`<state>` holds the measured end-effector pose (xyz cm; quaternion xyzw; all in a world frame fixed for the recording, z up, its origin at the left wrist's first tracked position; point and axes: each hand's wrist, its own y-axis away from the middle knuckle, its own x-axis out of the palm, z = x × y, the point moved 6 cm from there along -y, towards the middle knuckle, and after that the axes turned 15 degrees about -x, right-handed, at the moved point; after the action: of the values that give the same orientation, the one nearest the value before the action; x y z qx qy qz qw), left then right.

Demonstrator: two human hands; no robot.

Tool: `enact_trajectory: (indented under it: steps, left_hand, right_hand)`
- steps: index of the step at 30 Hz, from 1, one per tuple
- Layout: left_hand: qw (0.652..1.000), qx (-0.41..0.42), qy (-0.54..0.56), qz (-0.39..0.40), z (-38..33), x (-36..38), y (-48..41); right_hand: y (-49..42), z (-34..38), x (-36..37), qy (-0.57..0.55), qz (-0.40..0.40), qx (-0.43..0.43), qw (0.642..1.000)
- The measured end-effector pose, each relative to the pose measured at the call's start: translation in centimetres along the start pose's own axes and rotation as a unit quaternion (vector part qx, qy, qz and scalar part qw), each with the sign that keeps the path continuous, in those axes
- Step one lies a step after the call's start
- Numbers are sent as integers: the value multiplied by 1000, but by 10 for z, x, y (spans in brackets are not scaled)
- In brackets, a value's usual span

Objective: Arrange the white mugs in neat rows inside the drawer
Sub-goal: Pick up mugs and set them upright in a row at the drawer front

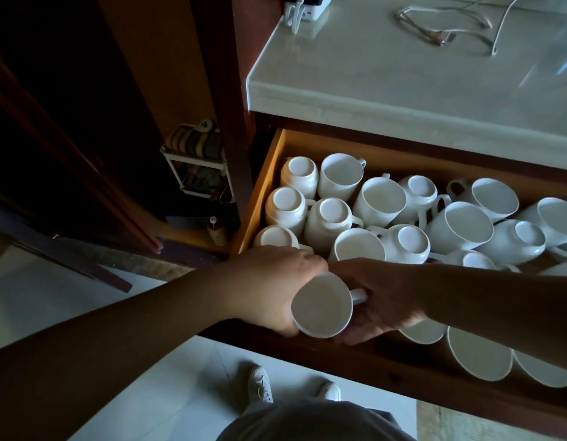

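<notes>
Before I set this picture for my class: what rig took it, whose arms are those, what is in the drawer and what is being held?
There is no machine here. A person wears one camera on the head, so you look down along their own arms. The left hand grips the body of a white mug, and the right hand holds it at the handle, at the front edge of an open wooden drawer. Inside are many more white mugs: those at the left end stand upside down in rows, and the rest lie jumbled. Some cables lie on the pale countertop above.
</notes>
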<state>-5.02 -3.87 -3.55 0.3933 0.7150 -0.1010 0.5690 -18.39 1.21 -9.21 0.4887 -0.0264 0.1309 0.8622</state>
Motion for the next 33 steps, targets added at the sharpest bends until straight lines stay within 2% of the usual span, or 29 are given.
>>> enact_trajectory:
  steps: [5, 9, 12, 15, 18, 33]
  left_hand:
    - [997, -36, 21, 62, 5, 8, -9]
    - [994, -48, 27, 93, 6, 6, -11]
    - [994, -77, 11, 73, 21, 5, -3]
    - [989, -97, -109, 31, 33, 5, 10]
    - [985, -90, -146, -2, 29, 6, 15]
    - [992, -74, -99, -20, 32, 14, 13]
  right_hand:
    - [2, 1, 0, 67, 30, -83, 994]
    - [-9, -1, -3, 98, -56, -118, 987]
    - [-13, -4, -2, 130, -78, -129, 980]
    - [-19, -7, 0, 131, -88, -132, 979]
    - [-24, -6, 3, 139, -91, -129, 978]
    - [-25, -5, 7, 205, -102, -129, 965]
